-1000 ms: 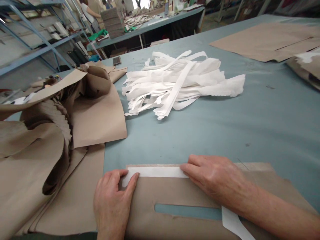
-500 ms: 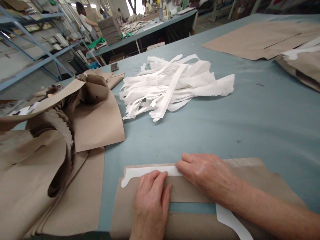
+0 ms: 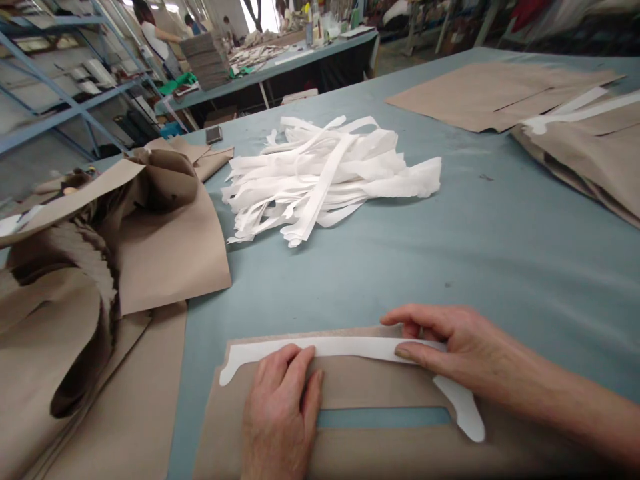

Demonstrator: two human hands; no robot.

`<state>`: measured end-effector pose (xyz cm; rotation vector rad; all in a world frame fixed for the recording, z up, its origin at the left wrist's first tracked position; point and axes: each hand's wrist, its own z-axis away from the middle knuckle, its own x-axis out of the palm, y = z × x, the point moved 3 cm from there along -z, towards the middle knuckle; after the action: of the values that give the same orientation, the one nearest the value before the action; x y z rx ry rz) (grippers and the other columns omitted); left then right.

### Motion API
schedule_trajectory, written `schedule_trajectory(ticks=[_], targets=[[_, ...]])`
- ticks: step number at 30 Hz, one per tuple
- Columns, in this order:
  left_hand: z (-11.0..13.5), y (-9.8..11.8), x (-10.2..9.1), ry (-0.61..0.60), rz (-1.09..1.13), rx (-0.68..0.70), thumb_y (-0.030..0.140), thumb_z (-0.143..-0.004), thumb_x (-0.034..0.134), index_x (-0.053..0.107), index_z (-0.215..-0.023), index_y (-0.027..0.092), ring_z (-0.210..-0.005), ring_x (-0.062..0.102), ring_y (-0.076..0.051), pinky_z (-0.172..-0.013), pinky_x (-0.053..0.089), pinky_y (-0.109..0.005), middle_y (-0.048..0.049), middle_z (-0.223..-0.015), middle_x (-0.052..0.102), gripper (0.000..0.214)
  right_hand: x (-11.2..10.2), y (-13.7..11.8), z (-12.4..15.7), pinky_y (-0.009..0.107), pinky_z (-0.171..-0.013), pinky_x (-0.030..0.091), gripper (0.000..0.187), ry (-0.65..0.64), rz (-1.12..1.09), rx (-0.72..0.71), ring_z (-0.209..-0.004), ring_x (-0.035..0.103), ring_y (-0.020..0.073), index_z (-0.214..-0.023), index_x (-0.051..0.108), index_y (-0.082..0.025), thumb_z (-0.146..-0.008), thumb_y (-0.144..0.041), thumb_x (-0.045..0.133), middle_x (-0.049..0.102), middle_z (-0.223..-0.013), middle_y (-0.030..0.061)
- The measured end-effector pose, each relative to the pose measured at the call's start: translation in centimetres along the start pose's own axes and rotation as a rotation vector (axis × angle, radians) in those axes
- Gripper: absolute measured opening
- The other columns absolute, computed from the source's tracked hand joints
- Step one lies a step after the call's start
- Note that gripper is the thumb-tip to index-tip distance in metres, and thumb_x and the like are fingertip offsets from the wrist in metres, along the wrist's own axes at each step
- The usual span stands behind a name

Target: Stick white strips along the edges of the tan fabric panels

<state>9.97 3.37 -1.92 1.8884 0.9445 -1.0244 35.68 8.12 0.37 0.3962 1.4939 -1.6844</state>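
Left hand (image 3: 283, 413) lies flat on the white strip (image 3: 350, 347) along the brown panel (image 3: 370, 381); right hand (image 3: 460, 353), apart, pinches the strip; tabletop (image 3: 350, 287) leaves room between panel edge and strip pile (image 3: 330, 173)

This is a workshop. Blue metal-framed shelving (image 3: 75, 109) stands at ten o'clock, a person in a white top (image 3: 157, 45) at eleven, and flat brown sheets (image 3: 463, 93) lie at one on a broad blue-green worktable (image 3: 450, 230).
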Motion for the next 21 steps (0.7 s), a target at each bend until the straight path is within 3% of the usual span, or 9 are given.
schedule_trajectory(ticks=[10, 21], targets=[[0.5, -0.8, 0.1, -0.014, -0.052, 0.087, 0.026, -0.094, 0.058, 0.063, -0.117, 0.018, -0.099, 0.059, -0.021, -0.089, 0.047, -0.031, -0.0071, -0.109, 0.064, 0.024, -1.8, 4.0, 2.9, 0.027, -0.059, 0.050, 0.032, 0.219, -0.040, 0.061, -0.066, 0.069, 0.0172, -0.108, 0.075, -0.028, -0.082, -0.038, 0.060, 0.072, -0.078, -0.0006], [0.4, -1.3, 0.4, -0.021, -0.095, 0.172, 0.029, -0.095, 0.057, 0.062, -0.117, 0.017, -0.099, 0.060, -0.021, -0.090, 0.046, -0.032, -0.0088, -0.110, 0.063, 0.026, -2.1, 5.0, 3.7, 0.026, -0.063, 0.053, 0.028, 0.407, 0.055, 0.013, -0.072, 0.071, 0.0161, -0.108, 0.073, -0.030, -0.085, -0.032, 0.057, 0.074, -0.082, -0.0031]])
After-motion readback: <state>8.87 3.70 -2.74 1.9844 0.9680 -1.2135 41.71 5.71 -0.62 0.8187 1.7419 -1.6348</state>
